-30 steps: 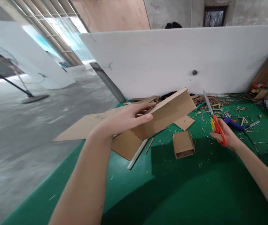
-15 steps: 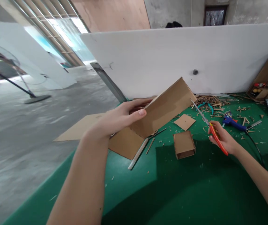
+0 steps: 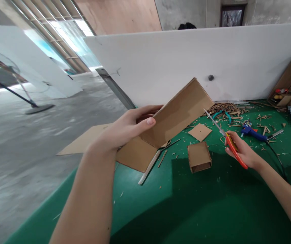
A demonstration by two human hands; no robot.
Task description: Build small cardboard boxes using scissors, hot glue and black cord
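My left hand (image 3: 125,130) grips one end of a long brown cardboard piece (image 3: 179,112) and holds it tilted up above the green table (image 3: 186,210). My right hand (image 3: 240,150) is closed round the orange handles of a pair of scissors (image 3: 224,137). Their blades point up and left toward the cardboard's right end without touching it. A small cardboard box (image 3: 198,156) lies on the table between my hands.
Flat cardboard sheets (image 3: 92,137) and a white strip (image 3: 149,166) lie under my left hand. A square cardboard offcut (image 3: 200,131), cardboard shavings (image 3: 227,110), teal pliers (image 3: 223,114) and a blue glue gun (image 3: 253,133) lie at the back right. A white partition (image 3: 186,61) backs the table.
My left hand lifted the cardboard piece off the pile and tilted it higher. My right hand swung the scissors from upright to pointing left at the cardboard.
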